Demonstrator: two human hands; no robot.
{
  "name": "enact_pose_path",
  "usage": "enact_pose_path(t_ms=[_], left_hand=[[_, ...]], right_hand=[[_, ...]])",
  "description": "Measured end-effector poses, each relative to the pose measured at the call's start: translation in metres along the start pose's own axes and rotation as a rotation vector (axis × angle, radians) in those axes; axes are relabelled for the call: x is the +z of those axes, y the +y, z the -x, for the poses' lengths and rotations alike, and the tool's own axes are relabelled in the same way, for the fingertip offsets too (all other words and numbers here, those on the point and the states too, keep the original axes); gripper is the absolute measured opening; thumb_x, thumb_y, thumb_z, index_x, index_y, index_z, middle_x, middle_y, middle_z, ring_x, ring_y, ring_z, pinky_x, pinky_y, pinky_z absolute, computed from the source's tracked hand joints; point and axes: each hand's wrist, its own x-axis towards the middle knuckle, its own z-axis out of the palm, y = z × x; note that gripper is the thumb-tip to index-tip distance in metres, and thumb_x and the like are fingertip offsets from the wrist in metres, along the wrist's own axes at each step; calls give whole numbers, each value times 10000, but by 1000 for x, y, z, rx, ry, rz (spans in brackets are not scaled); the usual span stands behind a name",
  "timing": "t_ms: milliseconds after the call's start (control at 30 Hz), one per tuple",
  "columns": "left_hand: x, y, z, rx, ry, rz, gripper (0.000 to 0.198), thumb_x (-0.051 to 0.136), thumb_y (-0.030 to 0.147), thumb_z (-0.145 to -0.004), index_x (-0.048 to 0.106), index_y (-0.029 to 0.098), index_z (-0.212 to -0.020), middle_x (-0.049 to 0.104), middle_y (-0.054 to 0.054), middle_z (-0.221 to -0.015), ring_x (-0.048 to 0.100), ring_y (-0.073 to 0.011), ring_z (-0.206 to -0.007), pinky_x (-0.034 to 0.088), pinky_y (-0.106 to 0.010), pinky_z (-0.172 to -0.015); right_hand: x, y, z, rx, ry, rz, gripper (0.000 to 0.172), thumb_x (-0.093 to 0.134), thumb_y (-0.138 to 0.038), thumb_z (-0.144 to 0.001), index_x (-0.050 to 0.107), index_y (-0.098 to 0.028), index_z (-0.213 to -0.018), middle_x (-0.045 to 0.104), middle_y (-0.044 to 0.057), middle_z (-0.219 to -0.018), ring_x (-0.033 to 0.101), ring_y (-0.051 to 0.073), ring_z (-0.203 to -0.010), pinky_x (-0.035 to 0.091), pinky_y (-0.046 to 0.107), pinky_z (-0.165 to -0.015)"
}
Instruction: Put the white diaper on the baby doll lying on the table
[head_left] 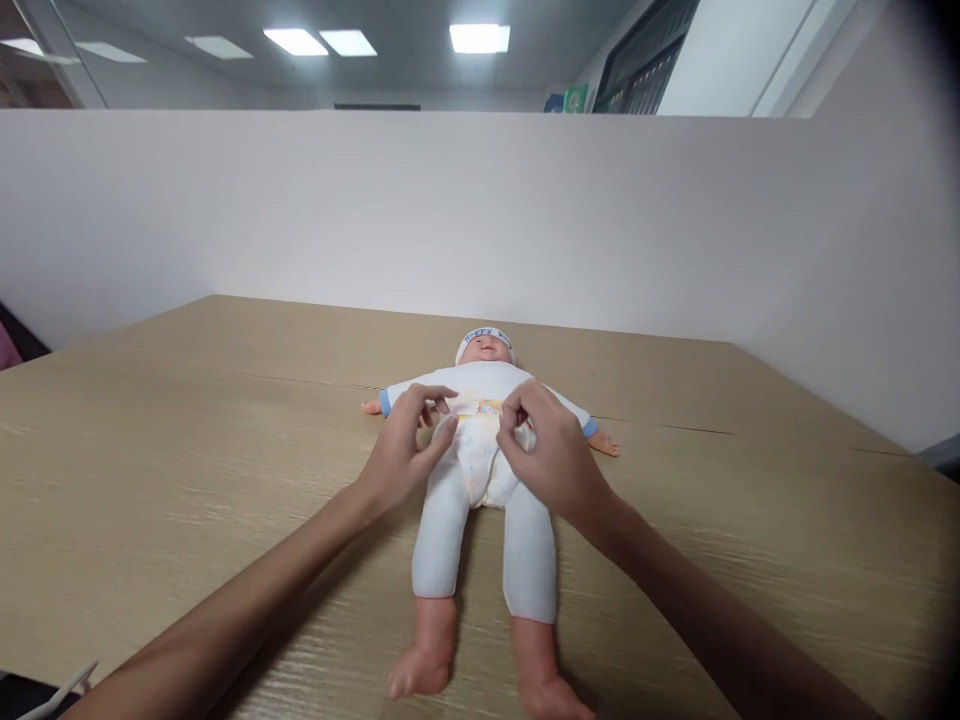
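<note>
Item: our left hand (pixel 401 450), grip pinching the diaper (pixel 480 450) at the doll's (pixel 484 480) waist, thumb under, fingers curled over. Our right hand (pixel 544 450), grip likewise pinched on the opposite waist edge. Doll lies face up, mid-table (pixel 187 470), feet toward us, arms spread. Handling note, as we judge it: pull both sides evenly, keep the waistband level, fasten snugly. White partition (pixel 300 210) behind.

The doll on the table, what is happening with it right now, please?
A person has both hands at the waist of a baby doll that lies on its back on a wooden table. The left hand and the right hand pinch the two sides of its diaper.
</note>
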Motion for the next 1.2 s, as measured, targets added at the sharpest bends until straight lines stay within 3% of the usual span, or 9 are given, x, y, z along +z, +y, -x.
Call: enact_pose_path(t_ms=[100,200,267,400,533,633,800,1033,1200], left_hand=[[-14,25,27,154,-326,-58,161,540,363,-1101,660,257,-1126,732,-41,-1082,600,-228,-992,423,-393,-956],[-20,35,48,125,-563,-229,179,558,379,-1093,675,267,-1019,768,-13,-1040,605,-252,-1029,359,-438,-991],[-20,34,55,14,-534,-298,198,564,398,-1084,679,265,-994,774,-11,-1033,593,-263,-1022,335,-453,-989],[-9,27,51,-145,-411,-326,265,631,516,-1037,639,251,-1024,739,-18,-966,603,-271,-978,339,-452,-967],[8,18,43,-151,-325,-391,445,638,659,-1002,531,239,-903,673,-10,-855,574,-245,-825,369,-435,-921],[16,11,40,-140,-305,-381,451,634,636,-1011,524,238,-830,658,-12,-820,566,-243,-811,377,-415,-885],[17,1,42,-95,-310,-330,404,624,521,-1047,549,222,-786,663,-6,-816,603,-240,-863,368,-413,-892],[12,5,42,-24,-270,-106,193,618,413,-1064,692,239,-1026,693,-89,-1296,586,-288,-1225,414,-441,-1084],[10,11,43,-108,-308,-99,223,586,437,-1062,640,238,-976,686,-69,-1062,554,-286,-1059,445,-435,-975]], right_hand=[[-20,-32,41,-8,-300,-114,114,609,-159,-971,557,-259,-955,637,13,-944,630,206,-878,493,332,-820],[-30,-43,78,21,-596,-115,73,631,-196,-1000,619,-263,-1026,713,24,-1037,682,208,-926,516,329,-837],[-30,-37,91,98,-604,-38,69,591,-212,-1027,634,-258,-999,730,29,-1001,687,211,-886,509,336,-804],[-22,-16,89,317,-425,59,105,566,-286,-1046,635,-251,-976,718,7,-811,656,203,-710,459,333,-682],[-10,-12,80,398,-336,131,177,598,-361,-1041,621,-241,-912,686,-4,-699,617,201,-614,385,327,-619],[0,-14,84,364,-310,231,193,586,-337,-1043,610,-246,-875,670,-3,-699,607,206,-620,343,325,-601],[12,-16,97,271,-256,356,142,557,-231,-1041,674,-243,-963,722,54,-972,658,217,-739,420,345,-657],[11,-24,99,341,-266,254,191,647,-190,-992,673,-251,-1171,695,84,-1287,729,281,-1029,544,413,-858],[9,-27,99,329,-275,183,286,670,-169,-937,641,-259,-1207,722,91,-1333,711,305,-1144,525,414,-924]])
